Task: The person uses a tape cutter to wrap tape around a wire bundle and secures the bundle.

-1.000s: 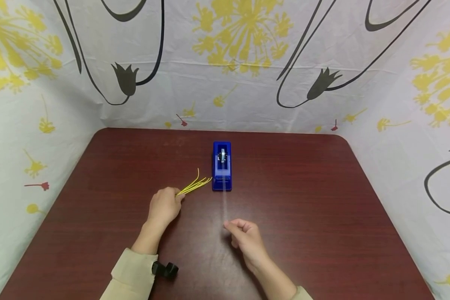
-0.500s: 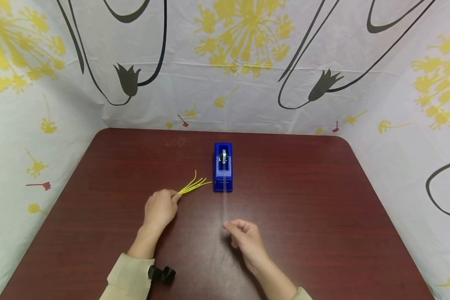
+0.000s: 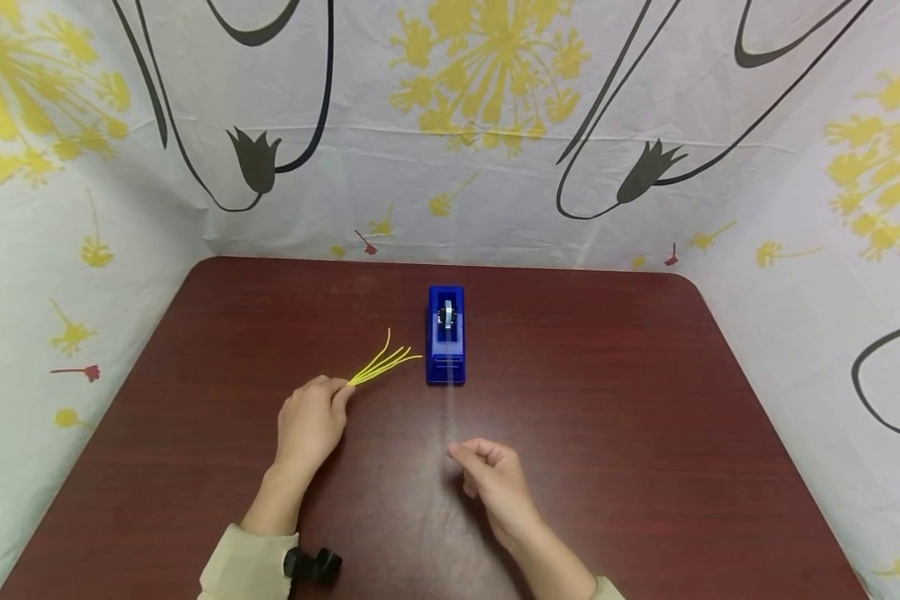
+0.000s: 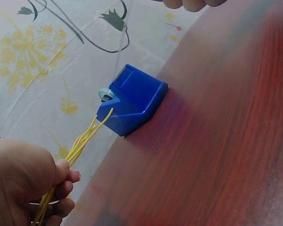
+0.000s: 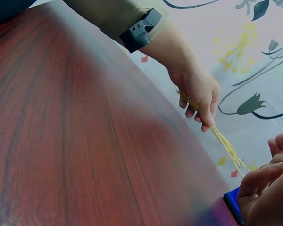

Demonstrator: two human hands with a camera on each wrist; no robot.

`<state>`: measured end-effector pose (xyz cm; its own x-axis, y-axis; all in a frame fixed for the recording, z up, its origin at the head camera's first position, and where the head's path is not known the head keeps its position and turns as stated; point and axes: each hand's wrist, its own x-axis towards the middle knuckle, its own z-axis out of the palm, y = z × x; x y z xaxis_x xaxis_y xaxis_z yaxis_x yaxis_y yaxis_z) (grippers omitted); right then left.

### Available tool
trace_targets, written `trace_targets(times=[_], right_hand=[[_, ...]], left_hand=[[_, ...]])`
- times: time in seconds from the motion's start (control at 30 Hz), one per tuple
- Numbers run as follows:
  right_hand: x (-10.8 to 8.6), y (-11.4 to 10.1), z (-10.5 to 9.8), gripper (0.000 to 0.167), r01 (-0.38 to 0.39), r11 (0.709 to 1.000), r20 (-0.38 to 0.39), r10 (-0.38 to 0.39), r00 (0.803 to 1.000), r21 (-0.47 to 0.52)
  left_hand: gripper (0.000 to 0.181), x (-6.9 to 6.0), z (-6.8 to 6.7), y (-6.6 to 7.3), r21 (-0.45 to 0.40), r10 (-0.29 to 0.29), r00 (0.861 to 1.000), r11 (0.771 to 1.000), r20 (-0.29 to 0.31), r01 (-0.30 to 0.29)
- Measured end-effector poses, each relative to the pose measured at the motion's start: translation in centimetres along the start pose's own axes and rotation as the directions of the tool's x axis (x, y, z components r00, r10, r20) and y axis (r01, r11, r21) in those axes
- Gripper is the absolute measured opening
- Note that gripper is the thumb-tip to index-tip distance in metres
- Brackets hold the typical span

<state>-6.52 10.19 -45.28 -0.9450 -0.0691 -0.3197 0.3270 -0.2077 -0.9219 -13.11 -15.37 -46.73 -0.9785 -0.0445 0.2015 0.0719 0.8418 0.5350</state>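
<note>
My left hand [image 3: 311, 421] grips a bundle of thin yellow wires [image 4: 80, 143], whose loose ends fan out toward the tape dispenser. The blue tape dispenser [image 3: 446, 367] stands near the middle of the table, with a roll of clear tape [image 3: 447, 314] in it. From its front edge a strip of clear tape [image 3: 451, 412] stretches toward me. Thumb and finger of my right hand [image 3: 491, 483] pinch the strip's free end. In the right wrist view the right hand [image 5: 269, 193] covers most of the dispenser [image 5: 233, 205].
The dark red wooden table [image 3: 645, 417] has rounded far corners. A white cloth with printed flowers [image 3: 390, 183] hangs behind and on both sides. A black camera mount [image 3: 313, 565] sits on my left wrist, beside the beige sleeve [image 3: 247, 562].
My left hand has drawn back a little to the left with the yellow wires, and their tips have shifted slightly. The right hand keeps its place, with the tape strip still stretched.
</note>
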Motion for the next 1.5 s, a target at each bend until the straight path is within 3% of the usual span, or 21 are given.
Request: trace_targets(times=[0.37, 0.97, 1.5], right_hand=[[-0.1, -0.2, 0.2, 0.020, 0.003, 1.000, -0.004, -0.003, 1.000, 0.006], [0.0, -0.4, 0.3, 0.022, 0.022, 0.999, 0.004, -0.022, 1.000, 0.037], [0.0, -0.6, 0.4, 0.023, 0.035, 0.998, 0.004, -0.035, 0.999, 0.045]], left_hand=[[0.012, -0.7, -0.6, 0.1, -0.017, 0.059, 0.998, 0.998, -0.019, -0.060], [0.009, -1.7, -1.0, 0.4, -0.042, 0.077, 0.995, 0.996, 0.060, -0.075], [0.007, -2.3, -1.1, 0.3, -0.055, 0.162, 0.985, 0.986, 0.065, -0.158]])
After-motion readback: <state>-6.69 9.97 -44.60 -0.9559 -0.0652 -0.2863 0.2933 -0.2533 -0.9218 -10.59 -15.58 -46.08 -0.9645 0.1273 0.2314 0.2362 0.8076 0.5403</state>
